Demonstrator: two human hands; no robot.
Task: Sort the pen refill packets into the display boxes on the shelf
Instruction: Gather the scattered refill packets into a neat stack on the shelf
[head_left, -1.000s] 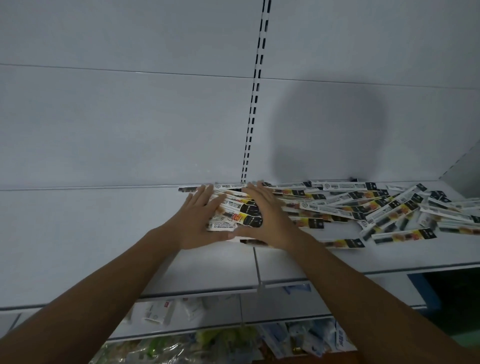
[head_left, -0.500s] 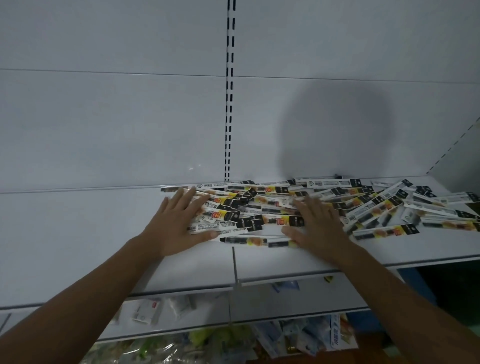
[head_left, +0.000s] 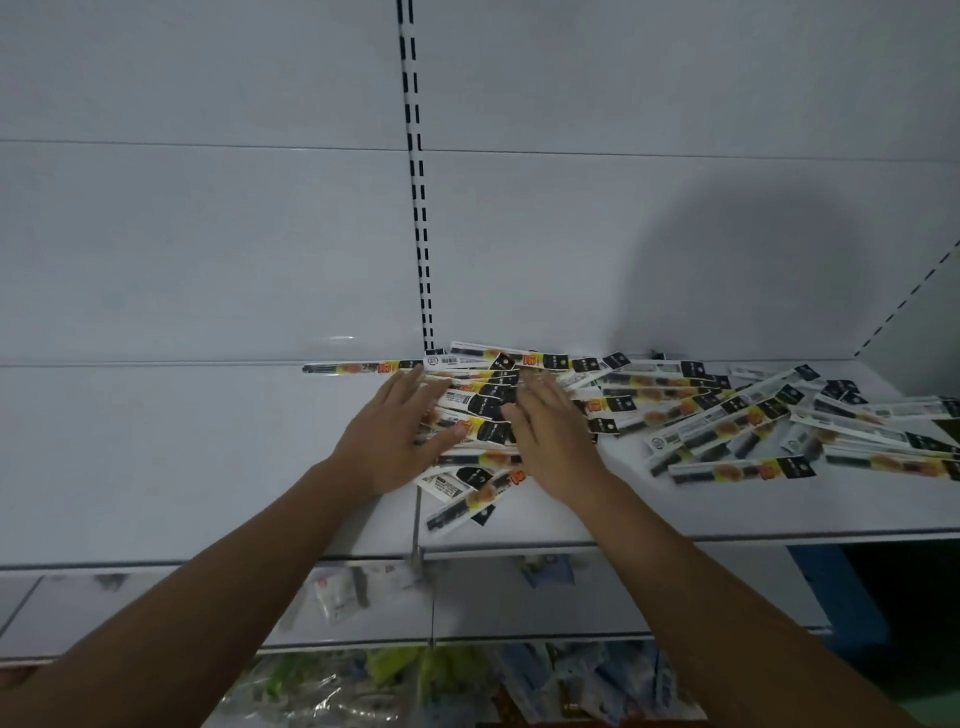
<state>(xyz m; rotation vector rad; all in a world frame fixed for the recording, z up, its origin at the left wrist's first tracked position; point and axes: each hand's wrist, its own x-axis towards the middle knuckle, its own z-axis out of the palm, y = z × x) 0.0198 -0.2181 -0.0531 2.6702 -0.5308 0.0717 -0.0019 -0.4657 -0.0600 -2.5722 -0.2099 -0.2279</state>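
Note:
Several long pen refill packets, white with black and orange labels, lie scattered flat across a white shelf. My left hand rests flat with straight fingers on the left end of the heap. My right hand lies flat beside it, fingers straight, pressing on packets at the middle. A small bunch of packets shows between the two hands. One packet sticks out toward the shelf's front edge. No display box is in view.
A slotted upright runs up the white back wall. The shelf's left half holds nothing. A lower shelf holds clear bags, and further packaged goods lie below it.
My right hand has slid left across the packets, back close to my left hand, bunching packets between them. The camera view has shifted a little to the left.

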